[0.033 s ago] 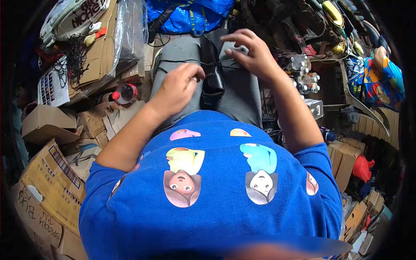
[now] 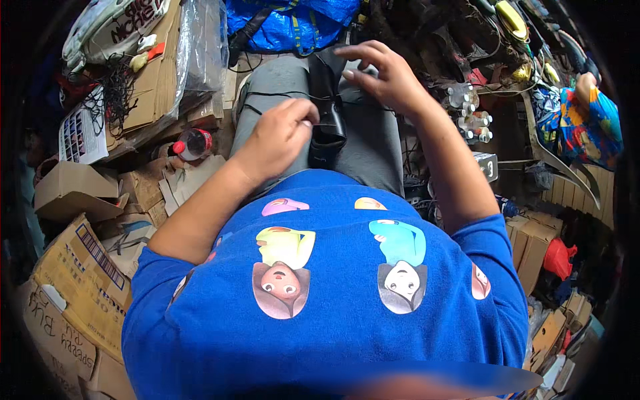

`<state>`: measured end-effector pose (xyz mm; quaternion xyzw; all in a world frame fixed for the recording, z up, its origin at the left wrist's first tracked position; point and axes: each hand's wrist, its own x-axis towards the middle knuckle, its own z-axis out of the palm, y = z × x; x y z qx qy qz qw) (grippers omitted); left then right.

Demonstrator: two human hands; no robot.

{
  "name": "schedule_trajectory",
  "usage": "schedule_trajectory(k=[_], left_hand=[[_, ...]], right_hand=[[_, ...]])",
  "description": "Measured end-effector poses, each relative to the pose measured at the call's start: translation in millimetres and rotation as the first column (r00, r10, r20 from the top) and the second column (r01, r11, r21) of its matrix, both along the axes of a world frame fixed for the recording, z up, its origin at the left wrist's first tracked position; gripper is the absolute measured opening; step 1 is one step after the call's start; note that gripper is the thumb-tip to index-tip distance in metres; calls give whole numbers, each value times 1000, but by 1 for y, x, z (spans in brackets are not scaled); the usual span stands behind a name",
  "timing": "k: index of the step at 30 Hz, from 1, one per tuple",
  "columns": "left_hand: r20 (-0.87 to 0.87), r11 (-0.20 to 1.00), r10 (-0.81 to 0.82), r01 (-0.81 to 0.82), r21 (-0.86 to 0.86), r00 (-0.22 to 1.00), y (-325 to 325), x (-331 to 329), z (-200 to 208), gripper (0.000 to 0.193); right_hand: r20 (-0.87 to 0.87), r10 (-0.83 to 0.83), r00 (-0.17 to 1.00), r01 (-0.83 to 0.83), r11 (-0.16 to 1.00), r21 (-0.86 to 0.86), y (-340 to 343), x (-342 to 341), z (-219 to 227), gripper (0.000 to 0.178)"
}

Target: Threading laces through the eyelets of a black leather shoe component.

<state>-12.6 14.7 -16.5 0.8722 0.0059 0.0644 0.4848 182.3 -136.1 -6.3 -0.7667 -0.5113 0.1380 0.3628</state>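
Black shoe (image 2: 328,133) lies right of curled left hand (image 2: 283,137) (hold unclear) and left of right hand (image 2: 390,80), thumb and fingers parted, seemingly empty.

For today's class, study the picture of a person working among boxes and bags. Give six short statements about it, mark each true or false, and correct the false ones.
1. The left hand is nearer the person's shirt than the right hand. True.
2. The two hands are clasped together. False: there is a gap between them.
3. A glossy black item lies over the grey trousers. True.
4. The right hand is clenched into a tight fist. False: its fingers are partly extended.
5. A red-capped bottle is to the left of the grey trousers. True.
6. The person wears plain yellow on top. False: the blue shirt bears cartoon figures.
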Motion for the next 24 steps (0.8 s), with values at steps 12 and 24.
schedule_trajectory(k=[12, 24], left_hand=[[-161, 933, -27, 83, 349, 987, -14, 10, 6, 53], [-299, 848, -390, 467, 252, 871, -21, 23, 12, 60]], right_hand=[[-379, -196, 904, 59, 937, -344, 31, 38, 4, 34], [-664, -304, 684, 233, 953, -196, -84, 13, -22, 27]])
